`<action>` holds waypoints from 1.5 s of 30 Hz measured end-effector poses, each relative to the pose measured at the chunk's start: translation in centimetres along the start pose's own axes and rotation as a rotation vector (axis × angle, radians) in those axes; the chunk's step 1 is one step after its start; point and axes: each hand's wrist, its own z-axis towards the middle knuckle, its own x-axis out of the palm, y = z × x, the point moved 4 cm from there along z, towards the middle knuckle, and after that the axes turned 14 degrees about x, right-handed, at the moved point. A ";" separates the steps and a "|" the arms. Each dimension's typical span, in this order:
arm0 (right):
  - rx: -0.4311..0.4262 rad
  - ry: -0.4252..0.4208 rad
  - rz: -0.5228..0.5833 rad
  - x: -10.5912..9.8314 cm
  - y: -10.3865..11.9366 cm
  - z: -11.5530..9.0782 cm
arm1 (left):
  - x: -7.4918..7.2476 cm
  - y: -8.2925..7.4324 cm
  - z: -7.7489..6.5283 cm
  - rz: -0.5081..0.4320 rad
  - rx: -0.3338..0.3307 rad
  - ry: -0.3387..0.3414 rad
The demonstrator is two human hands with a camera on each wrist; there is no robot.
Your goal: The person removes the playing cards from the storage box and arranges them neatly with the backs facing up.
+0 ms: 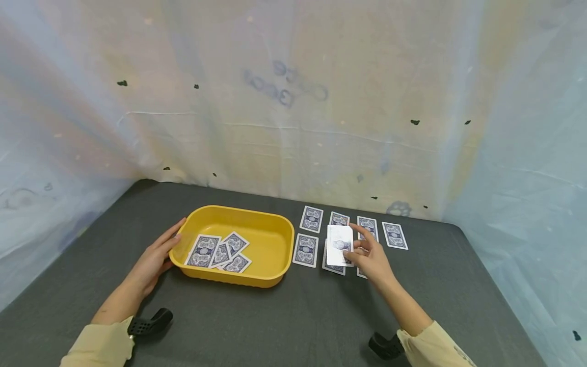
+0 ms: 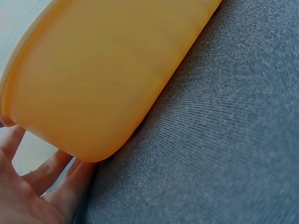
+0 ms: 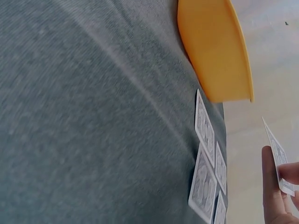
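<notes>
My left hand [image 1: 151, 262] holds the left end of a yellow plastic tub [image 1: 275, 250], thumb at the rim and fingers against the outer wall. Several playing cards [image 1: 202, 251] lie overlapping inside its left half, patterned backs up. Between thumb and fingers, my right hand [image 1: 371, 257] pinches a playing card [image 1: 340, 245], raised above the table. Its pale back catches the light. In the right wrist view this card [image 3: 279, 158] appears nearly edge-on. Beneath and around that hand, more playing cards [image 1: 305, 250] lie face down in two rows, some partly hidden.
The dark grey cloth-covered table [image 1: 257, 326] spreads under everything. Behind it hangs a pale plastic sheet [image 1: 293, 102], which also closes in both sides. A single card [image 1: 395, 235] lies at the right end of the back row.
</notes>
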 end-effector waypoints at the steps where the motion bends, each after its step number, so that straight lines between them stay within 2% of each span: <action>1: 0.008 -0.007 -0.004 -0.2 -0.2 0.0 | 0.0 0.0 0.0 0.000 0.000 0.001; 35: 0.108 -0.149 -0.036 -5.9 -5.0 -0.1 | 0.1 0.0 0.0 -0.007 0.013 -0.005; 45: 0.153 -0.215 -0.133 -7.9 -6.1 -0.2 | 0.1 -0.1 0.0 -0.016 0.012 -0.007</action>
